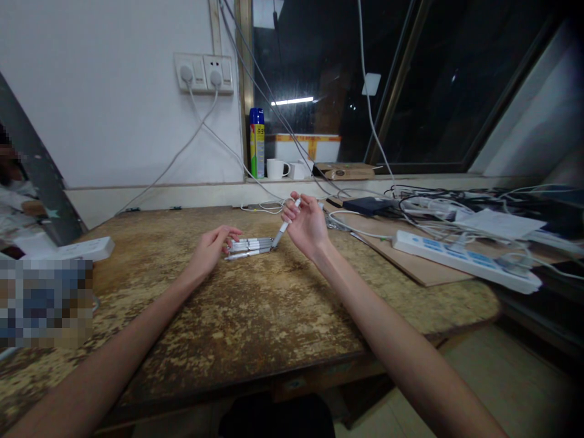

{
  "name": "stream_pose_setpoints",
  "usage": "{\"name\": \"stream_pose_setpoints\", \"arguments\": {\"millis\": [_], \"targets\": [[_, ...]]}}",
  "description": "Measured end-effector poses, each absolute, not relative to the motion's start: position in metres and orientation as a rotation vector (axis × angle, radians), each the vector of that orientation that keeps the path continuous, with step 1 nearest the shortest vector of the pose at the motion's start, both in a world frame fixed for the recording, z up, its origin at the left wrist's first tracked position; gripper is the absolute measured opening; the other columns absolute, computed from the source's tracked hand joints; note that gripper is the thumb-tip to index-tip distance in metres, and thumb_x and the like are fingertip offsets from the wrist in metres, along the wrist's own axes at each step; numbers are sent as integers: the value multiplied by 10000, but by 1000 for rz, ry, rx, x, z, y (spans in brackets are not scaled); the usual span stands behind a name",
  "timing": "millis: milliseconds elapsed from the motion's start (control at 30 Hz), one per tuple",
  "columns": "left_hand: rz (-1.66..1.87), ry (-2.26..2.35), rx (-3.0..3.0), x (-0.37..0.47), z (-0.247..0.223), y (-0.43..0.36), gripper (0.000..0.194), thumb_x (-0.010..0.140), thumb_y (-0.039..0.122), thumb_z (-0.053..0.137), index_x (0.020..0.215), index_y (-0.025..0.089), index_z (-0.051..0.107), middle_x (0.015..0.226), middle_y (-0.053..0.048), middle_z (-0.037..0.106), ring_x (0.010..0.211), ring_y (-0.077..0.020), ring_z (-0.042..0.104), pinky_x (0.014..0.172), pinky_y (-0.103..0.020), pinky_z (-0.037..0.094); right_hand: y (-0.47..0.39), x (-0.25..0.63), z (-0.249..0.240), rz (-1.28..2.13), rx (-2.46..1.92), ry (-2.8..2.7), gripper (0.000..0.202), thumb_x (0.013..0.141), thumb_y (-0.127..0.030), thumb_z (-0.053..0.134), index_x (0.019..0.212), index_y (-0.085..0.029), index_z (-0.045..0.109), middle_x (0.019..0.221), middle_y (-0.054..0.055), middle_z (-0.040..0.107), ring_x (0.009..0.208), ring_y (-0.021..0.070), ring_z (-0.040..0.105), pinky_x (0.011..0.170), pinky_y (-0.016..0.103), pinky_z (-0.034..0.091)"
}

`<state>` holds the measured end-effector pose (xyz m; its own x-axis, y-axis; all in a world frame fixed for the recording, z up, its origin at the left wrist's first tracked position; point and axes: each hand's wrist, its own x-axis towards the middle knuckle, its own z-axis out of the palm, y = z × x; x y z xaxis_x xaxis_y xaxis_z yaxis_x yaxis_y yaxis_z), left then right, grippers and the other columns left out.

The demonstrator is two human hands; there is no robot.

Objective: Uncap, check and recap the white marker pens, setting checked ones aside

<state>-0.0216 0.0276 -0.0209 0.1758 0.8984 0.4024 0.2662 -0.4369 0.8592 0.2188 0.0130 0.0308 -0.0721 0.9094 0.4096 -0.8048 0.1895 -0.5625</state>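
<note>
Several white-and-grey pens (pixel 250 245) lie side by side on the worn wooden table (pixel 219 328). My left hand (pixel 213 248) rests at their left ends, its fingers bent and close together; what its fingertips grip, if anything, is hidden. Over the right ends of the row, my right hand (pixel 306 224) is raised with its palm showing. It holds one white pen (pixel 283 227) between thumb and fingers, tilted, with the grey end pointing down toward the other pens.
A white power strip (pixel 465 261) and tangled cables lie at the right, beside a brown board (pixel 410 261). Against the window stand a spray can (pixel 257 143) and a white mug (pixel 276 168). Another white strip (pixel 86 249) is at the left edge.
</note>
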Motion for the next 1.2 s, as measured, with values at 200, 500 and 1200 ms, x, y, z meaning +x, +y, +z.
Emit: {"name": "stream_pose_setpoints", "arguments": {"millis": [200, 500, 1200], "targets": [[1274, 1104, 1817, -21, -20, 27, 442, 920, 524, 504, 966, 154, 740, 858, -67, 660, 763, -190, 588, 615, -255, 470, 12, 219, 32, 1353, -271, -882, 118, 929, -275, 461, 835, -235, 519, 635, -44, 240, 534, 142, 252, 528, 250, 341], [1258, 1120, 1824, -18, -19, 24, 444, 927, 521, 492, 959, 151, 736, 850, -67, 665, 755, -182, 588, 613, -251, 461, 12, 221, 31, 1397, -209, -882, 138, 932, -248, 437, 846, -224, 543, 646, -43, 231, 545, 135, 246, 516, 241, 305], [1248, 1031, 1880, -12, -15, 17, 377, 938, 483, 534, 1048, 169, 712, 856, -51, 674, 744, -176, 592, 635, -259, 464, 7, 205, 30, 1304, -296, -1080, 40, 907, -190, 564, 914, -218, 592, 789, 3, 554, 673, 127, 464, 623, 244, 418]]}}
